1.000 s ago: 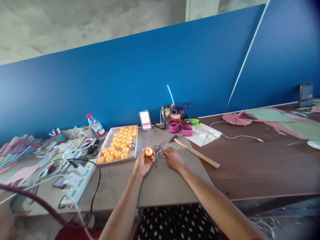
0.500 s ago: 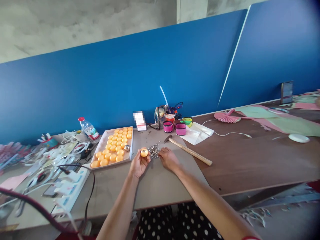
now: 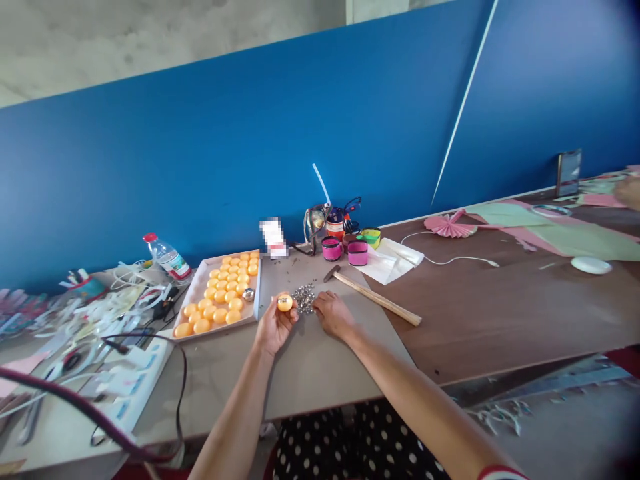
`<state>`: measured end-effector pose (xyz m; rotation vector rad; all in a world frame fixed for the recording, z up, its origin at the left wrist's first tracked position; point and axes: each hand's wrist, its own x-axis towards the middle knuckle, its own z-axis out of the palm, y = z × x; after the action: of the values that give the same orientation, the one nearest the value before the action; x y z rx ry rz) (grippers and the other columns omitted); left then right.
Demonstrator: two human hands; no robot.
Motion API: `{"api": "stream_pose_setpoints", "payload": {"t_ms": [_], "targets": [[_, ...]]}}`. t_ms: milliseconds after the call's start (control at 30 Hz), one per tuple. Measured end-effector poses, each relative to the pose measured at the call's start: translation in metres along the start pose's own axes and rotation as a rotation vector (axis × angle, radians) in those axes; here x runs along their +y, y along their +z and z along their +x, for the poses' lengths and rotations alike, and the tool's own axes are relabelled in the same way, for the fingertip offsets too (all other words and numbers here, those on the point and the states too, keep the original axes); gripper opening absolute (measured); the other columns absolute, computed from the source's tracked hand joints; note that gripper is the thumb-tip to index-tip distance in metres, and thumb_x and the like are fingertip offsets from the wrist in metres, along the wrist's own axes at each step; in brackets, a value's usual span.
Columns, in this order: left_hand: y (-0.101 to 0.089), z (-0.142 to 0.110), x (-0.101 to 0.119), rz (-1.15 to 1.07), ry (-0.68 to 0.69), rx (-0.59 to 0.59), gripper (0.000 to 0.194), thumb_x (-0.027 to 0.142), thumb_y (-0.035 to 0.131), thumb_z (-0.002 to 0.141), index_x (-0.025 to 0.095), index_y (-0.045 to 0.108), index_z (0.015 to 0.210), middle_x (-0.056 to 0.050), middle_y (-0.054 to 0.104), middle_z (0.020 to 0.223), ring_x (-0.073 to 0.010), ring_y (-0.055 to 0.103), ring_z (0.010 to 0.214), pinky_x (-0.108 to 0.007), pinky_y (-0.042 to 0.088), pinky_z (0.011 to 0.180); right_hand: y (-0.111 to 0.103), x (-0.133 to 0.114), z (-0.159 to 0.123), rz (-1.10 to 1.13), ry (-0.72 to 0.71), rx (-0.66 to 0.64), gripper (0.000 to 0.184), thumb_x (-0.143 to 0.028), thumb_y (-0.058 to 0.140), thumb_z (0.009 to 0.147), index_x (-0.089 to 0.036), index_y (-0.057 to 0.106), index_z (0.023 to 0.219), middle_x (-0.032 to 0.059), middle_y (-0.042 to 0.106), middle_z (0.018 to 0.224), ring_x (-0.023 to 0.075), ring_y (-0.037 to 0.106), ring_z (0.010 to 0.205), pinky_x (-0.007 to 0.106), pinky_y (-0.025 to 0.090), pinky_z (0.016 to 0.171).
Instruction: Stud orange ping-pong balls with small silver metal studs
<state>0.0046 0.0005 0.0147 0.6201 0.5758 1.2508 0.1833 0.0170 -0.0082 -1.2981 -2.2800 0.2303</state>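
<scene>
My left hand is closed around an orange ping-pong ball with a few small silvery pieces on its face. Just right of it, a loose pile of small shiny metal studs lies on the grey board. At the right edge of that pile rests my right hand, its fingers drawn together and pointing down; whatever is between the fingertips is hidden. To the left, a shallow white tray carries rows of orange balls and one silvery ball.
A hammer lies right of the studs. Behind stand pink bands and a jar. Left are a bottle, a power strip and tangled cables. Another person's hand shows at far right, near a phone.
The view has turned to the right, so the table's things sit further left. Both hands keep nearly the same place by the studs. Another person's hand has come into view at far right.
</scene>
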Motion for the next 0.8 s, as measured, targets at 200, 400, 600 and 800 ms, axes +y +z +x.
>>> {"api": "stream_pose_setpoints", "payload": {"t_ms": [200,400,600,800], "targets": [[0.0035,-0.004,-0.0008,-0.008,0.009,-0.018,0.022,0.032,0.051,0.084,0.014,0.056,0.094,-0.008,0.063,0.075,-0.0121,0.057,0.056,-0.023,0.047,0.052,0.0009,0.0009,-0.0014,-0.005,-0.003,-0.008,0.017,-0.016,0.044,0.086,-0.018,0.061,0.087,0.0063,0.057,0.091,0.0168,0.046,0.088,0.027,0.032,0.078],[0.0028,-0.0031,-0.0004,-0.012,0.008,-0.002,0.022,0.033,0.051,0.084,0.014,0.057,0.095,-0.007,0.063,0.074,-0.0119,0.056,0.057,-0.023,0.046,0.053,0.001,0.0013,-0.0016,-0.001,0.009,-0.019,0.017,-0.016,0.044,0.085,-0.018,0.061,0.088,0.0068,0.057,0.093,0.0171,0.046,0.089,0.028,0.033,0.079],[-0.0002,0.0002,-0.0003,-0.008,-0.004,-0.018,0.022,0.033,0.051,0.084,0.015,0.056,0.095,-0.008,0.063,0.075,-0.0121,0.057,0.058,-0.023,0.046,0.053,-0.0009,-0.0011,-0.0019,0.015,0.013,-0.017,0.016,-0.019,0.047,0.084,-0.018,0.062,0.088,0.0065,0.057,0.092,0.0177,0.046,0.091,0.028,0.033,0.079],[0.0017,-0.0005,0.0011,-0.013,-0.006,-0.032,0.022,0.033,0.05,0.085,0.015,0.056,0.096,-0.008,0.063,0.077,-0.0123,0.058,0.06,-0.023,0.048,0.056,-0.0017,-0.0018,0.0003,0.0,0.04,-0.025,0.016,-0.024,0.049,0.085,-0.018,0.063,0.083,0.0065,0.058,0.089,0.0179,0.047,0.089,0.028,0.033,0.077]]}}
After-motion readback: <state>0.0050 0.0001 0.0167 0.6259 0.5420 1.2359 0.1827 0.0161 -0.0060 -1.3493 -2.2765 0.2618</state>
